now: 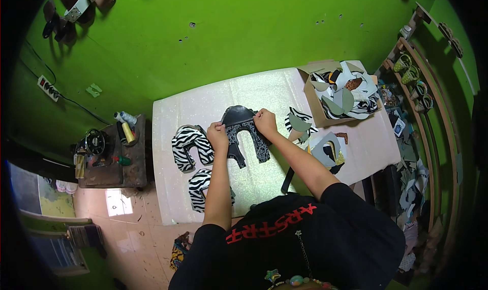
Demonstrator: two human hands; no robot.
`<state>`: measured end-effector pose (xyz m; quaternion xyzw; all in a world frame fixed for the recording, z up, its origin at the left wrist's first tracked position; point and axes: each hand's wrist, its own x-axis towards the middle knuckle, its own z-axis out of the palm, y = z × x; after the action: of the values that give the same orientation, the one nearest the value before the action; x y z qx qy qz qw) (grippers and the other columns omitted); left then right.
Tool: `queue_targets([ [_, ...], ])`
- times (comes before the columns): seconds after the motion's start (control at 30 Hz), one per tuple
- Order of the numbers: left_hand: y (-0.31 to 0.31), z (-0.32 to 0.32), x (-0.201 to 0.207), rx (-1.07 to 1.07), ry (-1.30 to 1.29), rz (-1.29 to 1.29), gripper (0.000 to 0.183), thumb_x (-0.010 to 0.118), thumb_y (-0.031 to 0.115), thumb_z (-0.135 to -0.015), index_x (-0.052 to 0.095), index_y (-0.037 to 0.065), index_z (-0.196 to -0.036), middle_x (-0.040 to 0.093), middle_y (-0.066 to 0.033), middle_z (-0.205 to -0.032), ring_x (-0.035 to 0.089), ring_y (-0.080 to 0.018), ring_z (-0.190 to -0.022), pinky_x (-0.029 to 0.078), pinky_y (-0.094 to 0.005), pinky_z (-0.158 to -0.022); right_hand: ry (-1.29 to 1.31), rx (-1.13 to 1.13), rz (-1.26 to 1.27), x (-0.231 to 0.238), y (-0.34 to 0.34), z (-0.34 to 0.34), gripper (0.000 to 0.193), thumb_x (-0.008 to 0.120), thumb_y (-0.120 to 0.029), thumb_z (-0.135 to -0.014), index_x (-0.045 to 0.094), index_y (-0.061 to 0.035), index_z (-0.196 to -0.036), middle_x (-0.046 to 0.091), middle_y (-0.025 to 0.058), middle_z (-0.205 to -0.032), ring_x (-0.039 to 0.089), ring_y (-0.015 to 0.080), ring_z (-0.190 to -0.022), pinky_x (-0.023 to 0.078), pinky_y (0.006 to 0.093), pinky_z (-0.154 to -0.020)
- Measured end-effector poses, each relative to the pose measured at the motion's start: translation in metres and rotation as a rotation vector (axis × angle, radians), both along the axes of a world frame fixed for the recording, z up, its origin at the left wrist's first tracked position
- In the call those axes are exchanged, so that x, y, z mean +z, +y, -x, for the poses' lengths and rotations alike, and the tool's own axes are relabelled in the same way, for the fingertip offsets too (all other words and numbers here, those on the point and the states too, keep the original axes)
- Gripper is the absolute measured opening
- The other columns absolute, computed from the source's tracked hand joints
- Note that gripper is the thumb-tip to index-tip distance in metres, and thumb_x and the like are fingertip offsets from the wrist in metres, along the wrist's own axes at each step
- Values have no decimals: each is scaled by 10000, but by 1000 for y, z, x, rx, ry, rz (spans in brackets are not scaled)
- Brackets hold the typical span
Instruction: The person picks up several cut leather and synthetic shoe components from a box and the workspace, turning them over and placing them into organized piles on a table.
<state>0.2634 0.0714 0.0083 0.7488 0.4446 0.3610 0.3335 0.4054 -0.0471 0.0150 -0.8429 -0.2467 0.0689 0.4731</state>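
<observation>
The left hand (217, 136) and right hand (264, 123) are pinching both upper sides of the black-and-grey patterned, horseshoe-shaped piece with a smooth black top (240, 120), which is lying between them, legs pointing toward the person, on the shiny cream table (274, 86).

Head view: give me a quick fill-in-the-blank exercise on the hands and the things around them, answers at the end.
1. The left hand and the ____ both hold the dark patterned piece.
2. The striped piece nearest the left hand is black and ____.
3. The open box heaped with cut scraps is made of ____.
4. The wall behind the table is bright ____.

Missing words: right hand; white; cardboard; green.
</observation>
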Motion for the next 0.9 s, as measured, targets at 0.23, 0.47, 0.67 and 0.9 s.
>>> queue_targets([
  [0.23,-13,-4,20,-29,170,-101,144,601,39,-777,582,53,-919,509,-150,-919,552,-301,-815,442,-379,-724,-28,-40,-5,6,1,-1,182,681,-129,-687,575,5,-749,610,170,-673,622,294,-644,491,361,-626],
  [0.47,-40,-5,42,-42,305,-53,216,558,126,-797,556,51,-999,480,-142,-1013,562,-326,-864,460,-394,-761,35,-66,-266,25,-41,-7,115,614,-115,-742,588,-21,-802,587,130,-634,596,260,-603,468,350,-589],
  [0.67,-82,-9,57,-82,189,-126,283,584,159,-773,540,46,-1029,443,-153,-1027,544,-330,-880,446,-405,-777,-316,-239,-195,70,-112,-64,213,610,-102,-724,558,-75,-929,511,148,-890,513,308,-868,421,391,-754],
  [0.9,-138,-48,61,-253,52,-116,267,603,114,-766,564,31,-1017,431,-128,-998,519,-184,-697,458,-290,-664,-444,-412,462,83,-175,-161,391,578,-230,-773,583,-270,-1162,281,216,-1347,260,375,-1236,211,511,-1005],
])
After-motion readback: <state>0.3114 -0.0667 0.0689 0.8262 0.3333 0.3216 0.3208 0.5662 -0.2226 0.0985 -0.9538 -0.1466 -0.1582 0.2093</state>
